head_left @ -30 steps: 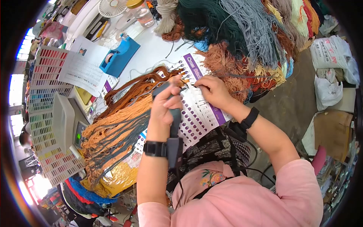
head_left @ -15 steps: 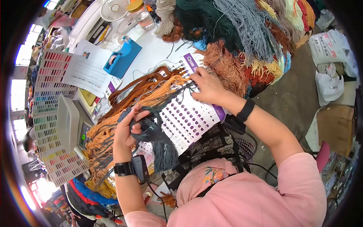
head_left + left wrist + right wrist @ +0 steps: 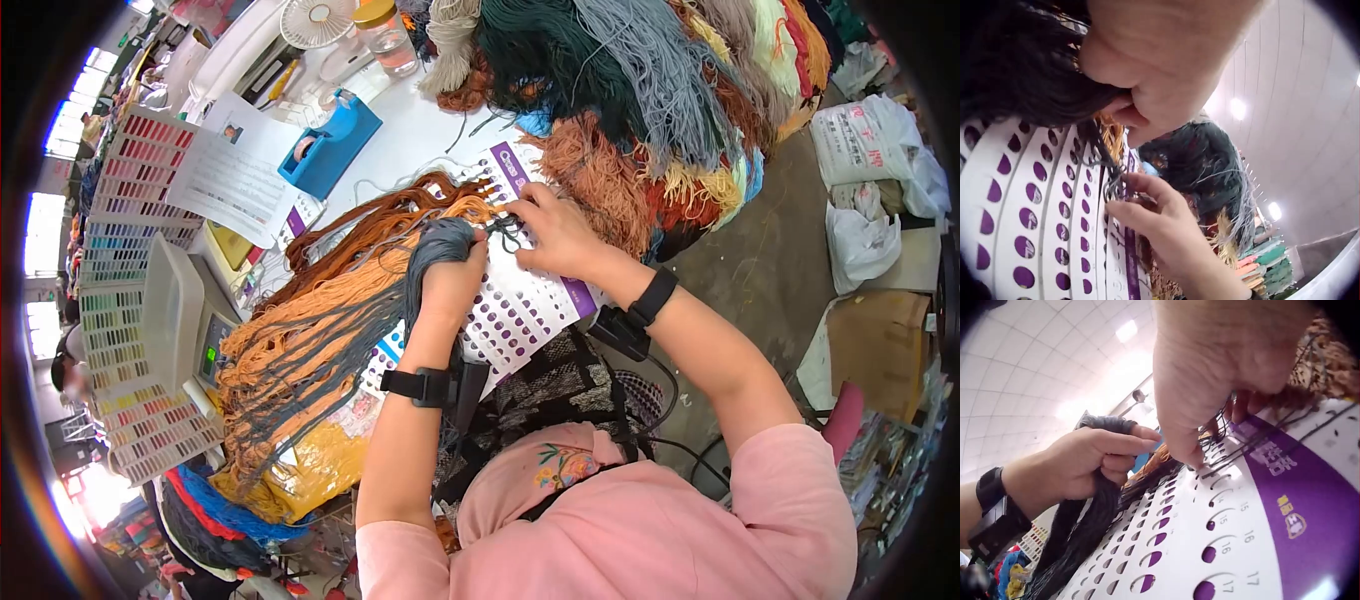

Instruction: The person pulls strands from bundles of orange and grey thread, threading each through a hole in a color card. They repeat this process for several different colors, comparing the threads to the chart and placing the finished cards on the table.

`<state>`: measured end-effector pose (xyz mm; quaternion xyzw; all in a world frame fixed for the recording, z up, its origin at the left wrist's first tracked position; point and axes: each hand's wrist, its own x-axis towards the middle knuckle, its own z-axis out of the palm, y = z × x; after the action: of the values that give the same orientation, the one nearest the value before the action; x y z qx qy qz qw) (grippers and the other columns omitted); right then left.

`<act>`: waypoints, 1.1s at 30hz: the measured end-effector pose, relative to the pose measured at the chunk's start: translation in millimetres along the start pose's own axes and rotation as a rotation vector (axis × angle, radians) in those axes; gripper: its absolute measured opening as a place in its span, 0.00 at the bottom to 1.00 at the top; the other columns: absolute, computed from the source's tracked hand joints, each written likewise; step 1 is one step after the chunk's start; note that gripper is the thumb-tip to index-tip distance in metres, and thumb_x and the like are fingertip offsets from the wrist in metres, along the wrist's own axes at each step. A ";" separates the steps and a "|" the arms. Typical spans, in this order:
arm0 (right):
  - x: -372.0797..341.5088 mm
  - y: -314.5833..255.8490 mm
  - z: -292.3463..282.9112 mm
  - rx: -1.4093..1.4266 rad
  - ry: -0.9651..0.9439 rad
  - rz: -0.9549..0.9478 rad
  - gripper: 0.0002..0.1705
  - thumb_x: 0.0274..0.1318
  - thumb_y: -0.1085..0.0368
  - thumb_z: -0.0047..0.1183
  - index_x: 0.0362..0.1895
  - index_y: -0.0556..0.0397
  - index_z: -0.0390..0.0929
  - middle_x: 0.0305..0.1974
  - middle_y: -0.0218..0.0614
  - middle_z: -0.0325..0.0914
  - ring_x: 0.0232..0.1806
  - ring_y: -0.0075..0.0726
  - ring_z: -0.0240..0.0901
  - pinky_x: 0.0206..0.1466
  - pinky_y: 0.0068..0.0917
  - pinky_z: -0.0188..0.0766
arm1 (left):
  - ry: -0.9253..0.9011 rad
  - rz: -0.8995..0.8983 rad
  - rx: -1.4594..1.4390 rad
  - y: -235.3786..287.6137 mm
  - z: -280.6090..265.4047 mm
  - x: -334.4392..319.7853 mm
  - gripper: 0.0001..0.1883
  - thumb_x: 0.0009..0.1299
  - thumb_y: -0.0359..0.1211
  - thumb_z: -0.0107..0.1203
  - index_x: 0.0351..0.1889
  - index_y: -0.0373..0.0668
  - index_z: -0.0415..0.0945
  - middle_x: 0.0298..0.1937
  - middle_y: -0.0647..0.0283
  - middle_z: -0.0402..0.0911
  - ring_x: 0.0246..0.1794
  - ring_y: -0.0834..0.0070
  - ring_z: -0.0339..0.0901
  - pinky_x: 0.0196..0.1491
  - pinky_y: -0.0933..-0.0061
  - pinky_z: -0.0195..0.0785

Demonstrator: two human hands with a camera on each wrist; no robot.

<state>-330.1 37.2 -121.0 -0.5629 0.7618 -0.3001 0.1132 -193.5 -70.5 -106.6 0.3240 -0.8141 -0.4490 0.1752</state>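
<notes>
My left hand (image 3: 455, 285) grips a thick bundle of dark grey thread (image 3: 440, 243), which loops over the top of the fist and hangs down below it. In the right wrist view, the left thumb and fingers curl round this bundle. My right hand (image 3: 560, 235) is at the upper edge of a white and purple thread card (image 3: 520, 310) with rows of punched holes. Its thumb and fingers pinch the grey strands by the holes, with the thumb low against the card (image 3: 1222, 531). A loose grey loop (image 3: 1113, 181) shows between the right fingertips in the left wrist view.
Brown thread (image 3: 370, 225) and orange thread (image 3: 290, 350) hang from the card across the table. Beyond it stand a blue tape dispenser (image 3: 333, 145), a scale (image 3: 175, 310) and a printed sheet (image 3: 235, 170). Large skeins (image 3: 640, 80) pile up at the back right.
The left hand went down and left with the grey thread draped over its fingers, then came back up near the right hand, now gripping the bundle. The right hand stays at the card's edge.
</notes>
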 end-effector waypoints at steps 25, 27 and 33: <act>-1.1 -0.5 8.1 -0.015 0.059 0.032 0.29 0.26 0.62 0.52 0.42 0.54 0.67 0.42 0.41 0.60 0.37 0.47 0.65 0.41 0.37 0.61 | -0.009 0.075 0.286 -20.4 12.7 4.2 0.10 0.51 0.34 0.56 0.23 0.36 0.72 0.29 0.50 0.70 0.31 0.57 0.67 0.36 0.63 0.61; -0.9 -0.2 8.4 -0.014 0.055 0.037 0.29 0.26 0.62 0.53 0.42 0.54 0.67 0.42 0.41 0.60 0.38 0.46 0.65 0.41 0.37 0.61 | -0.008 0.067 0.328 -19.6 15.9 6.2 0.09 0.50 0.34 0.57 0.22 0.37 0.72 0.27 0.50 0.70 0.32 0.56 0.67 0.36 0.61 0.60; -0.4 0.4 7.5 -0.011 0.044 0.042 0.29 0.26 0.62 0.52 0.43 0.55 0.67 0.42 0.41 0.60 0.39 0.46 0.65 0.42 0.38 0.61 | 0.079 0.044 -0.181 -14.1 6.9 0.3 0.07 0.56 0.31 0.54 0.26 0.37 0.70 0.20 0.66 0.68 0.19 0.76 0.65 0.23 0.77 0.59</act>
<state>-326.4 35.2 -127.3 -0.5407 0.7774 -0.3057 0.0995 -192.5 -72.0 -122.1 0.3064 -0.7697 -0.5035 0.2455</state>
